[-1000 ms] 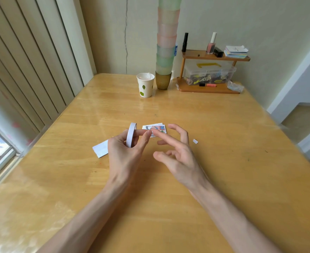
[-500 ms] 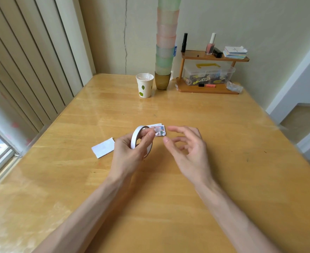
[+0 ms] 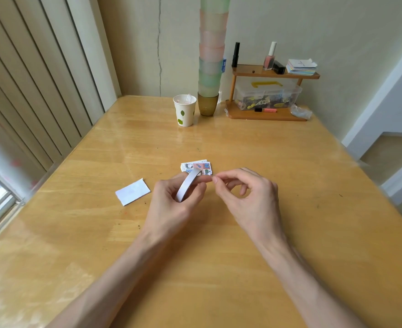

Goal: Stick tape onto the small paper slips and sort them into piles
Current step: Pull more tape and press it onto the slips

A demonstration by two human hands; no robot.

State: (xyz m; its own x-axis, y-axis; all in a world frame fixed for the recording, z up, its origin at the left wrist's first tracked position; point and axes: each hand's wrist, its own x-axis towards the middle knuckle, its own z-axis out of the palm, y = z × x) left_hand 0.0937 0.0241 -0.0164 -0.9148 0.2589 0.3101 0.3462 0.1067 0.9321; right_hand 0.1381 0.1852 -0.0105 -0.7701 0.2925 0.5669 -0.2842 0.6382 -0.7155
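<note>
My left hand (image 3: 174, 204) grips a white roll of tape (image 3: 187, 184), held on edge just above the wooden table (image 3: 289, 209). My right hand (image 3: 249, 197) is beside it, thumb and forefinger pinched together at the roll's upper end; whether they hold the tape's end is too small to tell. Just behind the roll lies a small pile of printed paper slips (image 3: 198, 166), partly hidden by the roll. A white paper slip (image 3: 133, 192) lies flat to the left of my left hand.
A paper cup (image 3: 184, 110) with leaf prints stands at the back of the table, next to a tall stack of plastic cups (image 3: 211, 58). A small wooden shelf (image 3: 269, 95) with a clear box and bottles is at the back right. Blinds line the left side.
My right hand moved left and closed its thumb and forefinger at the roll. My left hand turned the roll. The tiny white scrap seen earlier on the table is out of sight.
</note>
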